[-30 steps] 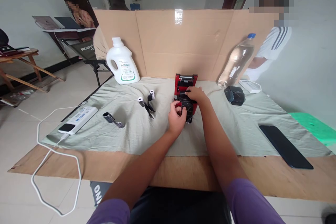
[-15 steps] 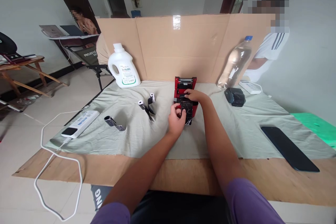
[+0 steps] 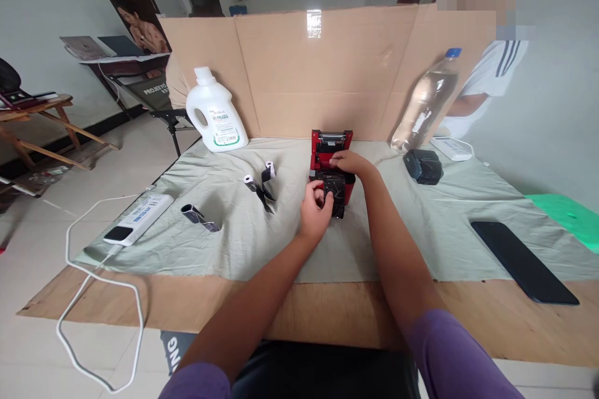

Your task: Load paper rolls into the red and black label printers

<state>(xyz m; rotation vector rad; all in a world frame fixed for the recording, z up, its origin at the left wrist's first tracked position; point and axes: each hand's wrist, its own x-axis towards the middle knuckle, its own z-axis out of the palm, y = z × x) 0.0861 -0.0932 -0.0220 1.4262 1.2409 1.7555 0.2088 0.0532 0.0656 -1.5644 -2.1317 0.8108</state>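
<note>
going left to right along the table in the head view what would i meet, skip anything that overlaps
White device, curled black strip, two white-ended rolls, red device, black block, phone.

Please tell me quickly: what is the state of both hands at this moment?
Left hand: closed, holding the black strip.
Right hand: over the red device; whether open or closed cannot be told.
</note>
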